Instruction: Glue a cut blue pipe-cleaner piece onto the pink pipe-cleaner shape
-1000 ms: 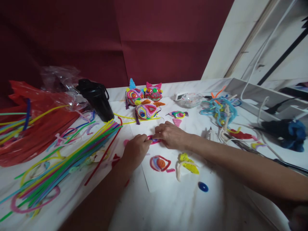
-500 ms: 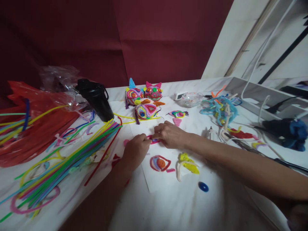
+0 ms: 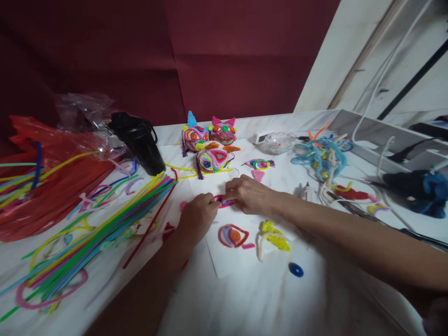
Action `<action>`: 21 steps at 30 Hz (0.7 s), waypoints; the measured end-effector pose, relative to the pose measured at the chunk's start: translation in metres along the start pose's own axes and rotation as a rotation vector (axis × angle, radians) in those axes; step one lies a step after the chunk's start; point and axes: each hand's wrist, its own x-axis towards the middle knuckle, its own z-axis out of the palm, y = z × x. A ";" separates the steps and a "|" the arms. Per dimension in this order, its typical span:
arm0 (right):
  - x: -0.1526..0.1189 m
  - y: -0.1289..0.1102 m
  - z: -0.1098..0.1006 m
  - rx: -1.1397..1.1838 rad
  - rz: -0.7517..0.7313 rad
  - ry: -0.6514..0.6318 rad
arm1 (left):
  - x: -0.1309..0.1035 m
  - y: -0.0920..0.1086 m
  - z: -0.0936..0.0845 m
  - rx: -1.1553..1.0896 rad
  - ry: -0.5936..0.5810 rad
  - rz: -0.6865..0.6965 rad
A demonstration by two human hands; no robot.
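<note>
I see left hand (image 3: 199,214) and right hand (image 3: 248,193), fingers curled in on a pink-and-purple pipe-cleaner piece (image 3: 226,203), one at each end; can't tell from here if they pinch or just press. Piece is over the white paper sheet (image 3: 217,263), partly hidden by fingers. Nearer me: red-rimmed eye piece (image 3: 235,237) with orange centre, yellow fuzzy piece (image 3: 279,241) right of it, blue disc (image 3: 296,269).

No lettering, brand, number or sign can be read in the head view. On the black bottle (image 3: 138,144), the white device (image 3: 261,138) beside the clear wrap (image 3: 280,143) and the 3 colourful ornaments (image 3: 214,158), nothing legible is shown.
</note>
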 end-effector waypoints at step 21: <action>0.005 0.005 0.003 0.039 0.006 0.018 | 0.000 -0.004 0.006 0.080 0.032 0.045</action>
